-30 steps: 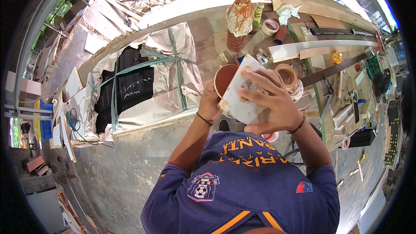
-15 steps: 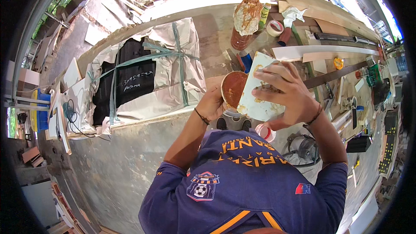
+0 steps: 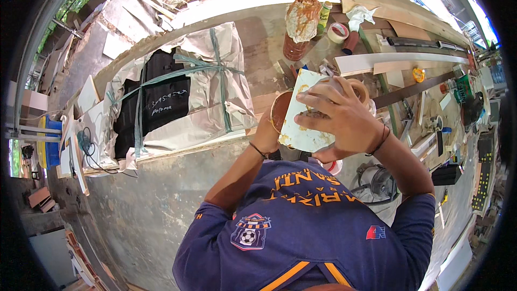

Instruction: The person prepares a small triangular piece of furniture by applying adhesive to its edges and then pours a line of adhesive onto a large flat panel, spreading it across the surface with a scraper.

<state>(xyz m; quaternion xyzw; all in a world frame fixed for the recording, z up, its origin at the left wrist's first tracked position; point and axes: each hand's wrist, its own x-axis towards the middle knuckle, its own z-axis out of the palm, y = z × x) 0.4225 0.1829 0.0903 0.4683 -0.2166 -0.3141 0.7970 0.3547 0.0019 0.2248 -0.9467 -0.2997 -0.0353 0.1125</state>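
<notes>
My left hand [image 3: 266,135] is wrapped round the side of a round tub [image 3: 279,110] with reddish-brown contents. In my right hand [image 3: 344,114] is a white rectangular board [image 3: 301,131] smeared with brown-yellow residue, its fingers spread over the face and the thumb at the lower edge. The board leans across the tub and covers much of its mouth; whether the two touch I cannot tell. Behind my right hand a tan tape roll [image 3: 360,91] shows partly. Past the tub stands a reddish-brown container [image 3: 295,50] with a crusted, brown-stained top.
On the bench, a black panel [image 3: 161,89] lies in torn paper, tied with green strapping. Farther back are a yellow-green bottle [image 3: 324,17], a tape roll [image 3: 337,33] and a white cloth [image 3: 361,17]. Long boards [image 3: 398,62] fill the right. A dark round appliance [image 3: 377,183] sits below.
My right hand has brought the white board leftward, over more of the tub's mouth. The tan tape roll has come into sight behind that hand. My left hand keeps its grip on the tub.
</notes>
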